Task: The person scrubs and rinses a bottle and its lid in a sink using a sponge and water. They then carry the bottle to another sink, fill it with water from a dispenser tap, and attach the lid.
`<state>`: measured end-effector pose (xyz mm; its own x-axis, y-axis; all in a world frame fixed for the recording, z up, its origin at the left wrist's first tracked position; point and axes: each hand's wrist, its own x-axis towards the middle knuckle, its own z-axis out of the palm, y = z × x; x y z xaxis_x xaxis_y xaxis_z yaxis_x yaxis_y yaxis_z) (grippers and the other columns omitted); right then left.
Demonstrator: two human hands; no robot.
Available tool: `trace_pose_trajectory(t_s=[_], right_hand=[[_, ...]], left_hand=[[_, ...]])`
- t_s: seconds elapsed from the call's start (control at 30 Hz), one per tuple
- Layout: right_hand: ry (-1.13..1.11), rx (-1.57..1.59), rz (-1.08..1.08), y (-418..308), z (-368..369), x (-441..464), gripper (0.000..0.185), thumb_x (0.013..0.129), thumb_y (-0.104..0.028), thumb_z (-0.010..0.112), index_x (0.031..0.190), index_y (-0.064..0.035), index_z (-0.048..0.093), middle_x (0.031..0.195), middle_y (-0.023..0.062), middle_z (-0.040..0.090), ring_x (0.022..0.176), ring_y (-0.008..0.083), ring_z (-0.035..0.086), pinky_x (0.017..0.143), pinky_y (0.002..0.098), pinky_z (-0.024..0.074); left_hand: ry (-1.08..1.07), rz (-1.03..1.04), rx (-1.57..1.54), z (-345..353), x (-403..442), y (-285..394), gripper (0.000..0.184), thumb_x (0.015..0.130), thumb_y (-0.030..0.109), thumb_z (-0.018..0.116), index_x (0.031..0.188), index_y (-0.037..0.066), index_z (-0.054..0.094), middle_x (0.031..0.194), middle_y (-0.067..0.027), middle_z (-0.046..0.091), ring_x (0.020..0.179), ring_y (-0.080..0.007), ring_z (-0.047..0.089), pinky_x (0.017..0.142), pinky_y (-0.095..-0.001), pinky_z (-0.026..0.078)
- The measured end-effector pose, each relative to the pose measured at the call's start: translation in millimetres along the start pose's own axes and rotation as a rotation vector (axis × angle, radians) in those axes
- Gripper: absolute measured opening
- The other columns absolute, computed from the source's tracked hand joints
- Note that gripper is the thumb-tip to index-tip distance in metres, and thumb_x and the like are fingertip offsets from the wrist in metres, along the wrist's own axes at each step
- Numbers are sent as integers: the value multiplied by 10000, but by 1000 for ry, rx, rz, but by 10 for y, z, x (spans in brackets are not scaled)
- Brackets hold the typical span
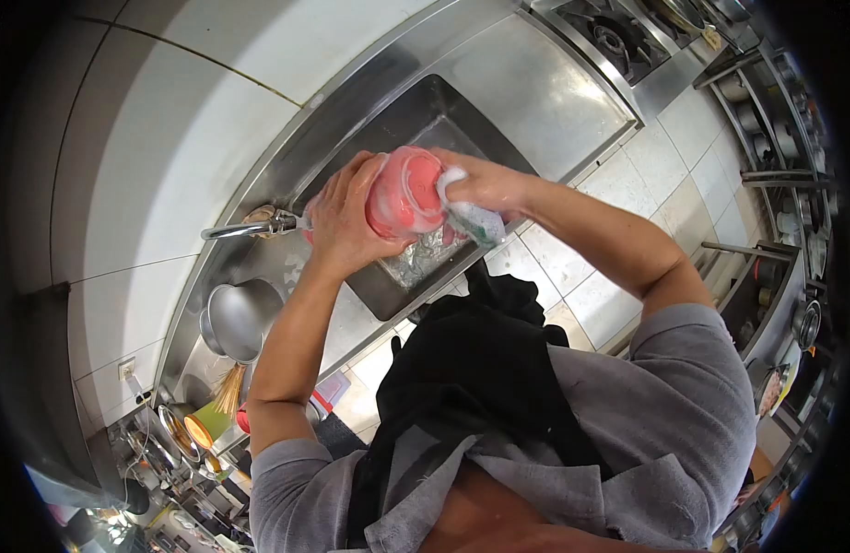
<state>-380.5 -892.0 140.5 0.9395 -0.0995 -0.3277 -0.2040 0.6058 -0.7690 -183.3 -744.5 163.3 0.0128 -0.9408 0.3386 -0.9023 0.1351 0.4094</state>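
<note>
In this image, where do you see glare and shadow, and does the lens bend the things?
Head view: bright glare on the steel counter; head view: soft grey shadow bands across the pale wall; head view: strong curved distortion towards the edges, with black corners; same head view: the red container in the left hand looks fairly clear despite foam.

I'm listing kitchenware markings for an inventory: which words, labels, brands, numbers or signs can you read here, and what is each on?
No text can be read in this picture.
Pink container in the left hand: no legible lettering through the suds.
Foamy sponge in the right hand: none legible.
Shelves at the picture's right edge: things there too small and blurred to tell.
</note>
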Motion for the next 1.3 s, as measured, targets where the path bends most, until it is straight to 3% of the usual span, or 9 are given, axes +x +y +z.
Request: trace_pose_trajectory(t_s=[0.1,0.17,0.37,0.5,0.7,0.87,1.0,1.07,1.3], right_hand=[[-40,-275,-109,-124,-174,76,677,812,-94,569,1448,-87,340,1184,181,601,743,305,703,668,390,600],[-74,-1108,-607,-73,-401,224,616,782,-107,638,1358,-35,432,1077,205,650,758,369,693,699,426,566],[-170,-1435,-316,-625,17,39,466,721,-172,735,1106,-20,521,899,238,671,856,422,657,734,498,506],[-202,-1474,-328,-565,67,-3,452,714,-174,737,1083,-18,528,881,225,667,868,420,654,743,484,507],[-7,-1043,-625,-185,-258,172,425,744,-103,670,1120,8,506,1003,185,627,841,341,682,737,397,531],[-34,-132,86,-64,-103,7,525,743,-79,638,1225,16,455,1087,176,602,1040,274,619,873,360,498],[20,-467,-167,-13,-213,128,579,741,-83,657,1261,3,416,1062,194,622,929,327,671,818,406,524],[2,-1157,-328,-299,-157,106,630,724,-84,684,1286,-37,402,997,205,654,865,372,687,786,433,534],[-129,-1296,-233,-670,95,142,742,657,-67,706,1325,-115,384,945,195,692,897,392,684,815,452,533]], left_hand=[[-65,34,-24,-91,55,17,1080,440,339,934,1376,98,453,1353,-156,543,1197,-371,572,996,-465,482],[-160,56,-133,-108,59,32,1091,441,340,940,1385,111,443,1343,-145,557,1196,-370,577,1001,-455,481],[-550,-86,-346,-326,189,80,1097,459,310,937,1405,132,411,1371,-131,535,1217,-340,561,1010,-437,471],[-715,-165,-414,-478,248,116,1094,470,311,936,1412,141,404,1354,-128,550,1203,-339,572,1006,-435,478],[-464,-68,-345,-425,138,134,1074,472,321,928,1403,144,422,1353,-129,556,1200,-352,576,1007,-441,479],[-209,2,-133,-282,59,6,1093,455,343,930,1403,139,424,1402,-128,525,1242,-356,550,1039,-435,472],[-252,-109,-243,-255,-11,38,1104,446,330,936,1402,130,421,1385,-132,535,1240,-364,548,1037,-447,465],[-472,-133,-363,-262,12,122,1193,440,367,960,1440,104,364,1386,-147,526,1266,-363,536,1063,-457,435],[-407,-138,-570,-99,-99,41,1105,460,345,957,1394,119,412,1417,-138,489,1260,-353,531,1059,-424,436]])
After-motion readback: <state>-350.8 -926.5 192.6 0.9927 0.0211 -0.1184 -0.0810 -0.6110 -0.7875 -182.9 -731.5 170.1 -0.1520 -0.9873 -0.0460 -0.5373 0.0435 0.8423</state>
